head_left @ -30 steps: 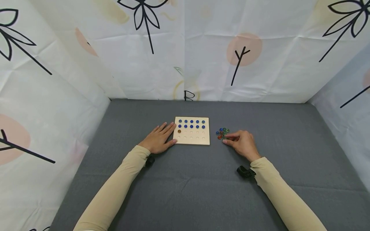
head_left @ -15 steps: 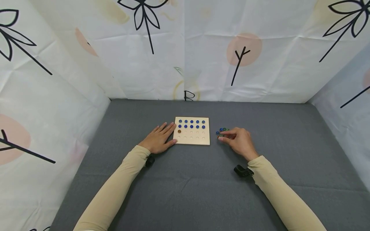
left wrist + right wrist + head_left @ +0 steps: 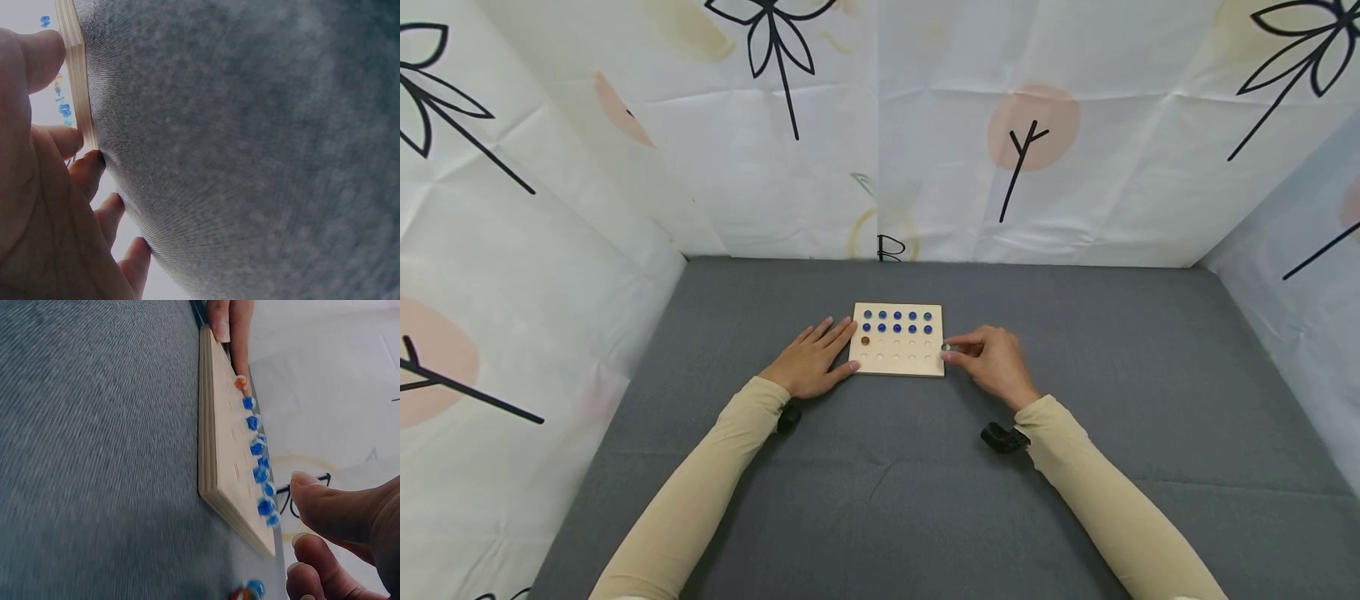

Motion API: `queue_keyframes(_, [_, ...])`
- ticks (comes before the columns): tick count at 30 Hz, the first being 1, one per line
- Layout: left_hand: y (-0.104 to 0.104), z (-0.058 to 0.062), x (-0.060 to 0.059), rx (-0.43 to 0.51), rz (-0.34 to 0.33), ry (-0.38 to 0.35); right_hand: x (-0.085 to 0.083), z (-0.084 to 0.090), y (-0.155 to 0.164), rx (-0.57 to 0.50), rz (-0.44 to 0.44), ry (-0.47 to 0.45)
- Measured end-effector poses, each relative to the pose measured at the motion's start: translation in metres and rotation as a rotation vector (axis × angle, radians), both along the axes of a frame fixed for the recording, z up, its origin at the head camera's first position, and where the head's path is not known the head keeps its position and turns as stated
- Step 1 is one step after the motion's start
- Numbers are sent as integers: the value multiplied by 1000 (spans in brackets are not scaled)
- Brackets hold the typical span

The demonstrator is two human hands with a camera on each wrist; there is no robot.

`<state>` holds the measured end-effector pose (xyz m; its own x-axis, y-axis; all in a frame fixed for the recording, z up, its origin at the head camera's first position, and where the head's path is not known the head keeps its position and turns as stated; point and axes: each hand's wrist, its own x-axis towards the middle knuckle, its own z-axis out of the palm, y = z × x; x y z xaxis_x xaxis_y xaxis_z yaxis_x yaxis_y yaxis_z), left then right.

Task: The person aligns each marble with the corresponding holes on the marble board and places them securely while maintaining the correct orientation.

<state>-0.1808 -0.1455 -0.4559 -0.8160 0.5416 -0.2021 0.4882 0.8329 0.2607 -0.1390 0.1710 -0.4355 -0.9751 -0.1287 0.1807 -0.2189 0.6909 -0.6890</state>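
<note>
A light wooden board with rows of round hollows lies on the grey cloth. Blue marbles fill its two far rows, and one amber marble sits at the left of the third row. My left hand lies flat with fingers spread, its thumb and index finger touching the board's left edge. At the board's right edge, my right hand pinches a greenish marble between thumb and fingertips. The right wrist view shows thumb and fingers beside the board, but the pinched marble is hidden there.
Loose marbles, blue and red, show at the bottom of the right wrist view; in the head view the right hand covers them. Grey cloth covers the table, with patterned white fabric hanging behind it.
My right hand has picked the greenish marble from the loose pile and moved left with it to the board's right edge. The left hand and board have stayed put.
</note>
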Motion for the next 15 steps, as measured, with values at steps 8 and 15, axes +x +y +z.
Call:
queue_keyframes(8, [1, 4, 1, -15, 2, -2, -7, -5, -21, -33, 29, -3])
queue_keyframes(15, [1, 2, 1, -14, 0, 4, -13, -7, -39, -44, 64, -8])
